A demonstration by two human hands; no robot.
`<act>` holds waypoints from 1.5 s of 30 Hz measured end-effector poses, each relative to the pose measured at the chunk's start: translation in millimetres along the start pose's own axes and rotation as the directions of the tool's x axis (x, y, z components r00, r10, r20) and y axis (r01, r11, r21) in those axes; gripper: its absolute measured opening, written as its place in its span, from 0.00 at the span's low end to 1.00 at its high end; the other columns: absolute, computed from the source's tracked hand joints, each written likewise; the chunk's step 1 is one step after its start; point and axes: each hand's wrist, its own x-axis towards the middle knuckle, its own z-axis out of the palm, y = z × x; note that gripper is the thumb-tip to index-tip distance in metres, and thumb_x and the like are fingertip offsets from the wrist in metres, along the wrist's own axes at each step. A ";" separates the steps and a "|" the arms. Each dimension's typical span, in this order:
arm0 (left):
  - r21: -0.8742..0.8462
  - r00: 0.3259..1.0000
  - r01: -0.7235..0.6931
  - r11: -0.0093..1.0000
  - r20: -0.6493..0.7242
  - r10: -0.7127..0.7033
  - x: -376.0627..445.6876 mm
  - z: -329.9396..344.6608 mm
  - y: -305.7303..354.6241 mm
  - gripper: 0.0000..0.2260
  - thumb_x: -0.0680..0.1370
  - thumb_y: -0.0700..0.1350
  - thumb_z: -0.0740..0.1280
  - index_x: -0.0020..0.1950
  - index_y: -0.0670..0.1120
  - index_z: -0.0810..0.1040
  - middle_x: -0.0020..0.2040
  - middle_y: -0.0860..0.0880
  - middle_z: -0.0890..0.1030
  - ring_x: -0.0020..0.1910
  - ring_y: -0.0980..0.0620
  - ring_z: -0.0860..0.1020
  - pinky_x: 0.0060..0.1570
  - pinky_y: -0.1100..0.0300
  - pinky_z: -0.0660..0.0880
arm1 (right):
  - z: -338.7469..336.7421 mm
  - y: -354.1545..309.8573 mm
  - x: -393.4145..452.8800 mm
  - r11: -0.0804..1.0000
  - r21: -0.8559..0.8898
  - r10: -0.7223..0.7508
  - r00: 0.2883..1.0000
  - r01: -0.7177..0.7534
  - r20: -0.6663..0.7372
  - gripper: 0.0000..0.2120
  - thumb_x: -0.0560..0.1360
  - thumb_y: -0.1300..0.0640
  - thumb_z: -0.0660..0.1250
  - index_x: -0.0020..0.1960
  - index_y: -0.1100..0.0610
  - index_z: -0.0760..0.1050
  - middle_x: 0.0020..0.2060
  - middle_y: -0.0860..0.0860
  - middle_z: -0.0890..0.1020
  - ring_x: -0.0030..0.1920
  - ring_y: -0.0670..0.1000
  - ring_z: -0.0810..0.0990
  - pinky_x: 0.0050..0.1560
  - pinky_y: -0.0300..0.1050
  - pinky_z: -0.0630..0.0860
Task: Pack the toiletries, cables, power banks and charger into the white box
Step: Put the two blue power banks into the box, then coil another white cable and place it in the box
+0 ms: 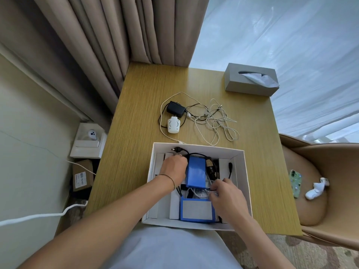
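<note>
White box (240,171) sits at the near edge of the table (136,133), open, with both hands reaching inside. Two blue power banks lie in it: one (195,171) upright along the middle, another (196,210) toward the near wall, amid black and white cables. The left hand (173,167) presses against the left side of the farther power bank, fingers curled; whether it grips anything I cannot tell. The right hand (228,197) pinches a thin cable (209,189) beside the nearer one. Beyond the box, near the table's middle, lie a black charger (175,109), a white plug-in device (174,125) and a tangle of white cables (217,121). A grey tissue box (250,79) stands at the far right corner.
</note>
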 end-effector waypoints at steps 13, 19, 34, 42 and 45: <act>-0.208 0.910 -0.329 0.921 -0.330 0.250 -24.9 -83.5 4.3 0.09 0.80 0.46 0.63 0.53 0.50 0.83 0.47 0.55 0.83 0.43 0.55 0.79 0.43 0.60 0.77 | -69.0 -23.4 59.8 0.891 0.416 -0.072 0.962 0.181 -0.265 0.05 0.78 0.56 0.68 0.45 0.49 0.82 0.33 0.42 0.82 0.33 0.43 0.79 0.33 0.40 0.74; -0.175 0.940 -0.293 0.940 -0.231 0.250 51.7 -103.4 13.2 0.09 0.80 0.47 0.62 0.53 0.51 0.82 0.47 0.53 0.83 0.44 0.54 0.79 0.43 0.60 0.75 | -91.5 -13.2 112.7 0.896 0.438 0.026 0.974 0.078 -0.225 0.06 0.78 0.55 0.68 0.45 0.49 0.82 0.34 0.41 0.80 0.34 0.42 0.78 0.32 0.39 0.69; 0.478 0.941 -0.307 0.823 0.282 0.188 168.6 -43.1 44.5 0.14 0.77 0.43 0.67 0.62 0.47 0.75 0.71 0.40 0.68 0.68 0.41 0.67 0.59 0.47 0.70 | -95.8 10.6 154.4 0.862 0.506 0.066 0.993 -0.006 -0.101 0.06 0.78 0.53 0.65 0.48 0.49 0.81 0.37 0.43 0.82 0.38 0.44 0.80 0.41 0.46 0.78; 0.109 0.919 -0.393 0.913 0.028 0.392 153.9 -63.0 51.5 0.10 0.76 0.52 0.58 0.39 0.49 0.70 0.40 0.53 0.70 0.41 0.51 0.68 0.45 0.53 0.65 | -99.3 21.8 147.2 0.771 0.634 0.045 0.989 0.056 -0.141 0.11 0.76 0.63 0.63 0.48 0.50 0.81 0.36 0.43 0.82 0.35 0.42 0.79 0.35 0.37 0.72; -0.227 0.942 -0.331 0.916 -0.019 0.336 142.3 -86.3 60.8 0.15 0.81 0.53 0.61 0.40 0.45 0.74 0.37 0.50 0.75 0.37 0.51 0.73 0.38 0.51 0.70 | -108.6 26.8 141.8 0.733 0.672 0.063 0.973 0.105 -0.220 0.13 0.75 0.66 0.64 0.47 0.49 0.81 0.37 0.42 0.82 0.40 0.41 0.80 0.37 0.32 0.75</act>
